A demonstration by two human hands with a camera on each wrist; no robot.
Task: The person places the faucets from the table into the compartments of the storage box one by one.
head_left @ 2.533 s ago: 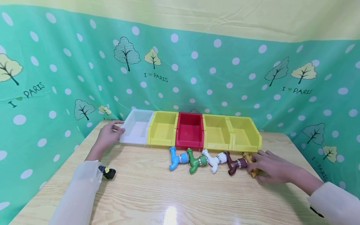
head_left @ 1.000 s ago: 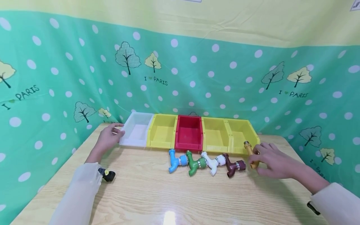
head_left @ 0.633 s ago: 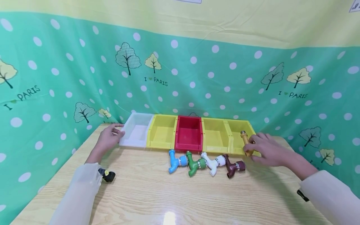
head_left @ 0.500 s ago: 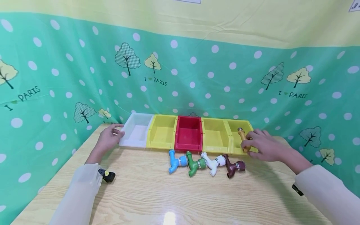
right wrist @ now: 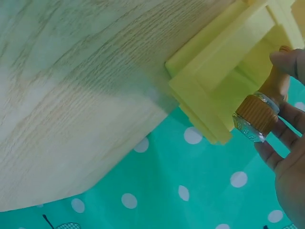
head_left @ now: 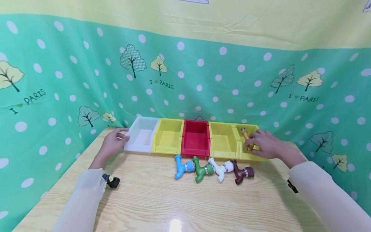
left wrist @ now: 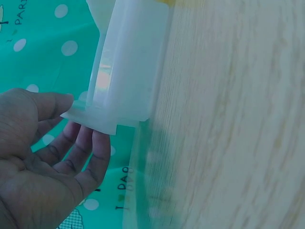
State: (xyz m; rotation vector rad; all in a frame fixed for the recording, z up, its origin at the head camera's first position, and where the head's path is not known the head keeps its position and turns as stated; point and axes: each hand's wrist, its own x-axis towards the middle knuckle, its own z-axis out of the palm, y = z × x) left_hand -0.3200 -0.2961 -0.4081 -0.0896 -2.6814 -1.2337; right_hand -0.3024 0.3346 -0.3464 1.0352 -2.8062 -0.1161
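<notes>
My right hand (head_left: pixel 265 144) holds an orange-yellow tap (head_left: pixel 246 138) over the rightmost yellow bin (head_left: pixel 262 158). In the right wrist view, thumb and fingers pinch the tap's body, and its ribbed knob (right wrist: pixel 258 115) faces the camera. At the row's other end, my left hand (head_left: pixel 113 143) grips the outer edge of the translucent white bin (head_left: pixel 137 149); the left wrist view has the thumb on one side of that edge and curled fingers on the other. Lined up before the bins lie a blue tap (head_left: pixel 180 168), a green tap (head_left: pixel 200 170), a white tap (head_left: pixel 221 169) and a maroon tap (head_left: pixel 240 172).
Between the end bins stand a yellow bin (head_left: pixel 167 149), a red bin (head_left: pixel 195 151) and another yellow bin (head_left: pixel 223 153), all joined in one row. They sit on a wooden table (head_left: pixel 162 203). A green dotted curtain (head_left: pixel 203 80) hangs behind and at both sides.
My right hand has picked the orange-yellow tap up from the end of the tap row and carried it up and leftward over the rightmost bin. The left hand stays at the white bin.
</notes>
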